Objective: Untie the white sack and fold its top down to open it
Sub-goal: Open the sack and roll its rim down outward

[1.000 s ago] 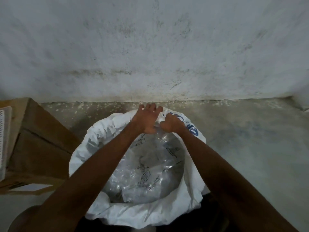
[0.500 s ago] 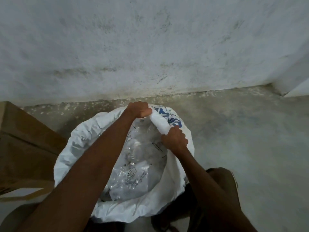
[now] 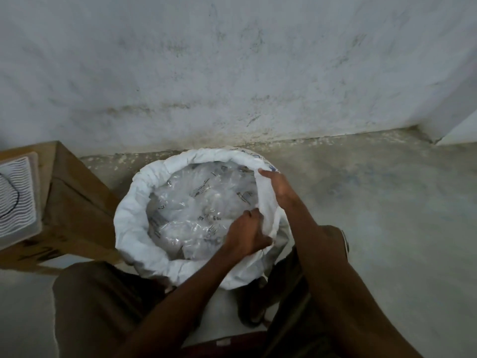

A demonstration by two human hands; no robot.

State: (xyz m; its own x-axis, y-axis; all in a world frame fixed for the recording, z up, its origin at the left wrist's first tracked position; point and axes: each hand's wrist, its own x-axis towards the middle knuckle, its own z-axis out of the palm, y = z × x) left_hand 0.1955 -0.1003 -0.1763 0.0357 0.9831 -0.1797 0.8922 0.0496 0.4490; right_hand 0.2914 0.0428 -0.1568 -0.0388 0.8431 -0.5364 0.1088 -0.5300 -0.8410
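Note:
The white sack stands open on the floor below me, its top rolled down into a thick rim all around. Inside lie clear plastic packets with dark print. My left hand is closed on the rim's near right part, fingers inside the sack. My right hand grips the right side of the rim from outside, thumb on the inner fold, just below blue print on the sack.
A brown cardboard box stands close on the left with a white ribbed panel on top. A stained white wall runs right behind the sack. Bare concrete floor extends right. My knees flank the sack.
Both hands have moved from the sack's far edge around to its right side, rolling the rim down there. The view has shifted, and the rim now looks folded all around.

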